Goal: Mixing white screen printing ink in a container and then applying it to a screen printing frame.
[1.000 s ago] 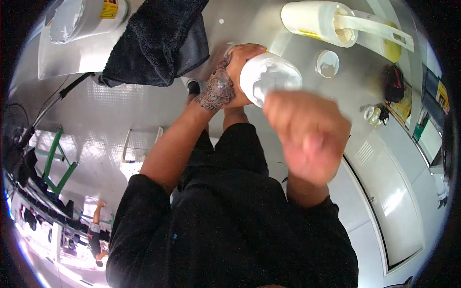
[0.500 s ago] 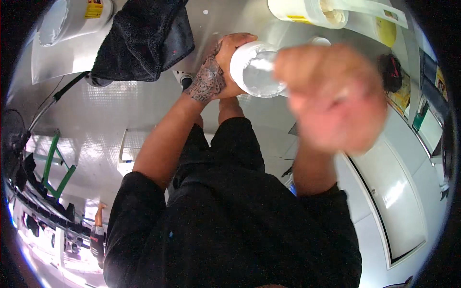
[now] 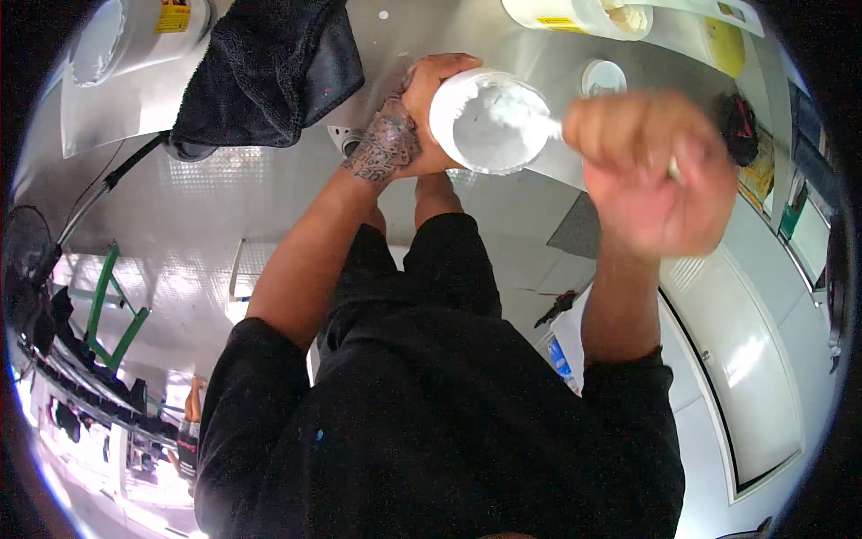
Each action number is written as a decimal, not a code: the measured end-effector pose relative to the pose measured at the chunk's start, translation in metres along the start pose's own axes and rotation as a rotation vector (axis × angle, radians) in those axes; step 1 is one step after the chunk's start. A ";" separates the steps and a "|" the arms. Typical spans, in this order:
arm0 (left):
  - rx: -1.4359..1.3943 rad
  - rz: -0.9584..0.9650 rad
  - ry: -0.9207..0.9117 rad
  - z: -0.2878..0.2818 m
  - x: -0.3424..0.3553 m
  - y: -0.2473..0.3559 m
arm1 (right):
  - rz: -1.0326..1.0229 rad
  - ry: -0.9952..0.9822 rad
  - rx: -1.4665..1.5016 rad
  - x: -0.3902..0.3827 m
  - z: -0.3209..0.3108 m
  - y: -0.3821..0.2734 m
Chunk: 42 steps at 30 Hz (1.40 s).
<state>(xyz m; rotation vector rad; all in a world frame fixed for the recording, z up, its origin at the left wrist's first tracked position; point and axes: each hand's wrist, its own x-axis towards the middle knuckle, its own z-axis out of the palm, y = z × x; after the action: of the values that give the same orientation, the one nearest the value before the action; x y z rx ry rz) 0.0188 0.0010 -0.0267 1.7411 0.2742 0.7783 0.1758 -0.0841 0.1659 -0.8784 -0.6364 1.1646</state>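
My left hand (image 3: 433,108) is wrapped round the side of a white tub (image 3: 442,126), tipped so that its mouth faces me. White paste (image 3: 498,121) coats its inner wall. To the right of the tub, my right hand (image 3: 660,175) is closed in a fist, smeared by motion. From it a thin tool (image 3: 549,128), white with paste, reaches to the tub's rim. Most of that tool is hidden by the fist, so its kind cannot be told; a pale bit shows between the fingers. A small white round cup (image 3: 603,78) stands just beyond my right hand.
A black towel (image 3: 260,76) hangs over the metal table's (image 3: 404,27) edge at left, by a large white tub (image 3: 144,36). More tubs (image 3: 584,16) stand far right. White cabinets (image 3: 741,359) line the right. A green frame (image 3: 106,305) and another person (image 3: 189,431) are at left.
My right hand has moved right and away from the tub, and the tool has come out to the rim. The tub's inside now shows more fully. My left hand keeps its hold.
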 end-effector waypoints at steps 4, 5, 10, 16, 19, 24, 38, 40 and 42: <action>0.023 -0.053 0.002 -0.003 0.002 0.006 | -0.103 0.053 -0.460 -0.017 0.040 0.033; 0.002 -0.084 0.002 -0.008 0.000 0.010 | -0.102 0.078 -0.400 -0.027 0.039 0.031; 0.031 -0.078 -0.009 0.007 0.003 0.011 | -0.015 0.001 -0.018 0.018 0.007 -0.001; 0.007 -0.098 -0.020 -0.011 -0.003 0.013 | -0.023 0.051 -0.074 0.001 0.009 0.003; -0.033 -0.083 0.026 0.010 0.003 0.009 | -0.132 0.156 -0.093 0.004 0.021 0.022; 0.047 -0.076 0.001 -0.011 0.000 0.016 | -0.069 0.026 -0.140 -0.008 0.007 0.006; 0.062 -0.087 0.001 -0.012 0.003 0.012 | -0.016 0.109 -0.397 -0.022 0.041 0.022; 0.098 -0.064 0.003 -0.016 0.001 0.014 | -0.046 0.065 -0.151 -0.021 0.011 0.008; 0.016 -0.118 -0.016 -0.007 0.001 0.013 | 0.087 0.153 -0.026 -0.001 0.011 -0.003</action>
<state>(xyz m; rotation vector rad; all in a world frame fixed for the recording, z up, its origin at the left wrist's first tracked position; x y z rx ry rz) 0.0127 0.0027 -0.0133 1.7293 0.3704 0.6777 0.1678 -0.0824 0.1740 -1.0157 -0.4933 1.1564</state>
